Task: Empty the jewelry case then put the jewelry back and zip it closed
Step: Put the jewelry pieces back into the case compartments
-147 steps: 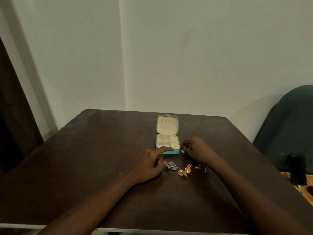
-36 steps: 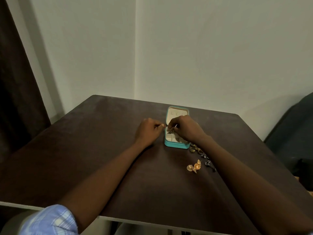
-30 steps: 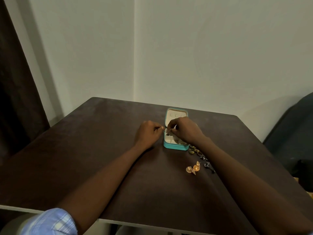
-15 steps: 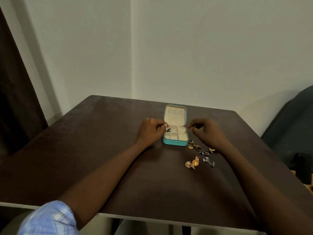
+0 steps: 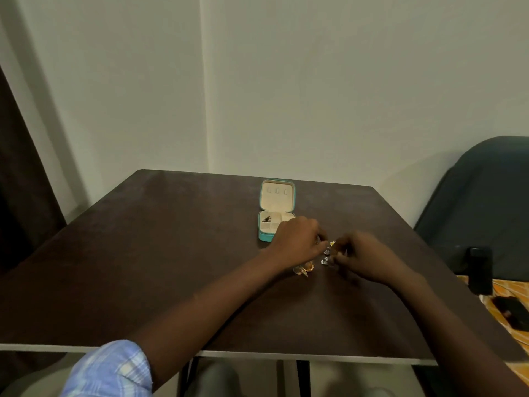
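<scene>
Both hands (image 5: 329,247) hide most of the small, blurred jewelry (image 5: 305,269).

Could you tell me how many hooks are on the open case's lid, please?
3: small pale hooks in a row across the cream lining of the teal jewelry case's lid; none seem hidden.

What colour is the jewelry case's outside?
Teal, with a cream lining; the jewelry case shows clearly in the head view.

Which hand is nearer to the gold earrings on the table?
Left. The left hand is just above the gold earrings, nearly touching them; the right hand is farther to their right.
</scene>
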